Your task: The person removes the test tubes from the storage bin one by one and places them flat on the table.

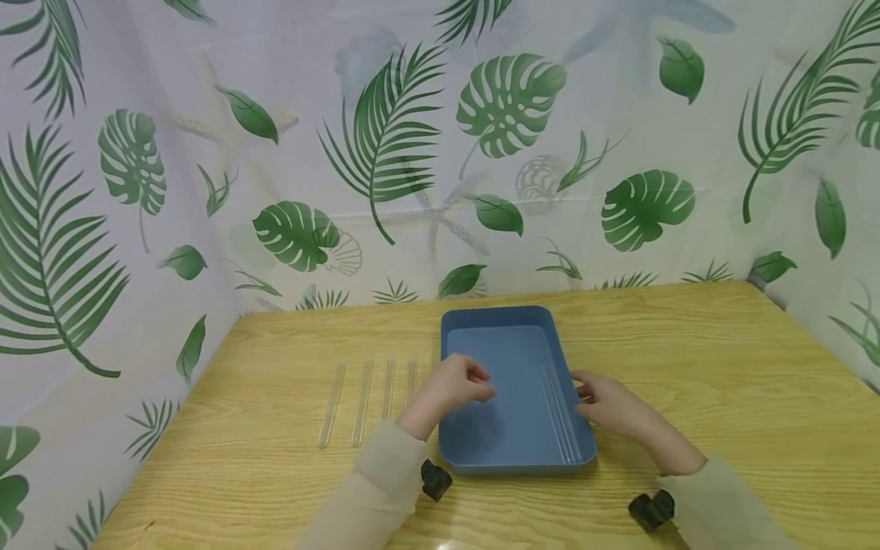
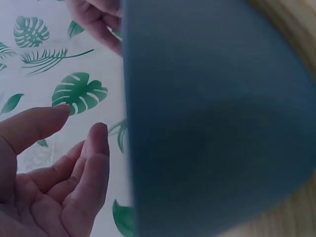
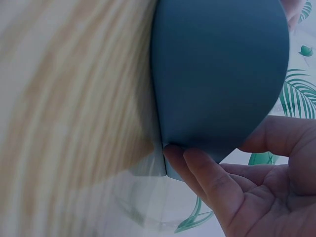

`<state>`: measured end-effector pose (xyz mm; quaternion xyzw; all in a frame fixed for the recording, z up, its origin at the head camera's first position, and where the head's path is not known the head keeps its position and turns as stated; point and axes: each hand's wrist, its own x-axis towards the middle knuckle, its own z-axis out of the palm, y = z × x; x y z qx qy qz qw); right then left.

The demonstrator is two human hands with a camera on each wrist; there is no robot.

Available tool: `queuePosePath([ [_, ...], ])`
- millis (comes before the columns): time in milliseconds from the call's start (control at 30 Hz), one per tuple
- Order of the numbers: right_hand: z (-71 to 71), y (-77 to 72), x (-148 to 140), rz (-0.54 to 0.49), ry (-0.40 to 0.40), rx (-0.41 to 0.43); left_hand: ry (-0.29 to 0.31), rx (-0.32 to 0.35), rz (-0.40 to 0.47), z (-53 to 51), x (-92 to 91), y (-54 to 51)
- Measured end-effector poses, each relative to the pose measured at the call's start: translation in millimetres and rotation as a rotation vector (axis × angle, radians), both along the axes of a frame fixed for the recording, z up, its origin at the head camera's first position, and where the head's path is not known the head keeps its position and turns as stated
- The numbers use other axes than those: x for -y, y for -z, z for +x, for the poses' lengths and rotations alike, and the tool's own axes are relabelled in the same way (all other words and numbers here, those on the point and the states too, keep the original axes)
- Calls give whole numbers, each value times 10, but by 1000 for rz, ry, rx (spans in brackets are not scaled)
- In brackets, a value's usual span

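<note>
A blue rectangular tray [image 1: 505, 467] sits on the table in the head view. Over its left side hovers my left hand [image 1: 457, 382], fingers loosely bent and nothing held; the left wrist view shows a gap between thumb and fingertips. My right hand [image 1: 612, 405] grips the tray's right wall, with fingers [image 3: 212, 170] against the outside and the thumb at the rim. Slim clear tubes [image 1: 562, 416] lie lengthwise along the right side inside the tray. Several similar clear tubes [image 1: 362, 403] lie in a row on the table left of it, the nearest partly behind my left arm.
The wood-grain table [image 1: 708, 367] extends to both sides of the tray. A white cloth [image 1: 412, 176] with green leaf prints hangs behind and along the sides. Each wrist carries a small black device, such as the left camera [image 1: 435, 480].
</note>
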<state>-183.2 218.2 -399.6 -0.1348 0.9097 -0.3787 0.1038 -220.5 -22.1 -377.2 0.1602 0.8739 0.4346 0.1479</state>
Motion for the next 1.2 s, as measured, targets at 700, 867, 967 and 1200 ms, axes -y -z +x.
queuePosePath([
  [700, -22, 8, -3, -15, -17, -5, -58, 253, 121, 180, -480, 245],
  [867, -22, 9, 2, -7, -17, -10, -93, 279, 126, 205, -558, 287],
  [967, -19, 8, 4, -13, -19, -11, -106, 288, 138, 218, -589, 306],
  [1200, -13, 6, -1, -24, -20, -9, -124, 327, 198, 219, -672, 327],
])
